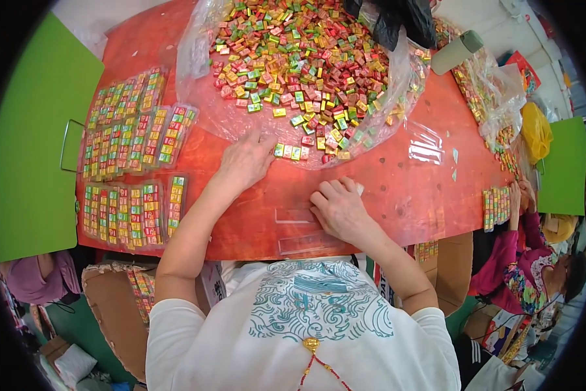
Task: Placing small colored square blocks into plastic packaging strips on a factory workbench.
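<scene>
My left hand [246, 159] rests on the red table, its fingers loosely apart beside a short row of small candy-like boxes [292, 152]. The fingertips are at the row's left end, touching or nearly so. Closer to me, my right hand [340, 207] is curled, knuckles up; a small pale bit shows by its fingers, too little to name. Under and left of that hand lies a clear plastic tray [296, 215]. Beyond both hands spreads a large heap of tiny red, yellow and green boxes [306, 58] on a clear plastic sheet [241, 127].
Filled clear packs [133, 208] stand in rows on the left. A black bag [407, 23] and pale green bottle [457, 52] are at the far right. More clear plastic [424, 142] lies right of the heap. Another person's hands [522, 195] are near packs at the right edge.
</scene>
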Available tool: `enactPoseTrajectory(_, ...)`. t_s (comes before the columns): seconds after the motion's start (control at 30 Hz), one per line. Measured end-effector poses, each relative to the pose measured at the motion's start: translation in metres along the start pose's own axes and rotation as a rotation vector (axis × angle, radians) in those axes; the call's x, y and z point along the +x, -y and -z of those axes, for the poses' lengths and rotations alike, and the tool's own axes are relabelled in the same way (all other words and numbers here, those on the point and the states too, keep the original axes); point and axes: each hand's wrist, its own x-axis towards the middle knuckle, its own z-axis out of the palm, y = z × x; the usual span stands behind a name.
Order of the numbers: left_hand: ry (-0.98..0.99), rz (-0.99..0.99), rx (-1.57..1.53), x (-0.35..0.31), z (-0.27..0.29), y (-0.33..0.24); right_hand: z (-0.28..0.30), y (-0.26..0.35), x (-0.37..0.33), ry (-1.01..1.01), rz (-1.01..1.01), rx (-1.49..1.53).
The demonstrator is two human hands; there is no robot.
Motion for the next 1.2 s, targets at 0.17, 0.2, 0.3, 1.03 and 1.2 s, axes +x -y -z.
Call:
enactPoseTrajectory(0.17,0.057,0.032,0.018,0.002,0.002,-0.001,-0.004,0.000,0.039,-0.139,-0.021,0.020)
enactPoseTrajectory(0.2,0.065,0.034,0.029,0.002,0.001,-0.001,-0.002,0.000,0.045,-0.172,-0.031,0.009)
enactPoseTrajectory(0.3,0.042,0.025,0.041,0.005,-0.001,0.000,0.005,-0.006,0.059,-0.265,-0.101,-0.014)
enactPoseTrajectory(1.03,0.054,-0.124,0.156,-0.053,0.002,-0.047,0.004,0.018,0.027,-0.179,-0.125,-0.034)
enactPoseTrajectory(1.2,0.013,-0.109,0.132,-0.060,-0.002,-0.042,0.005,0.012,0.021,-0.145,-0.162,0.005)
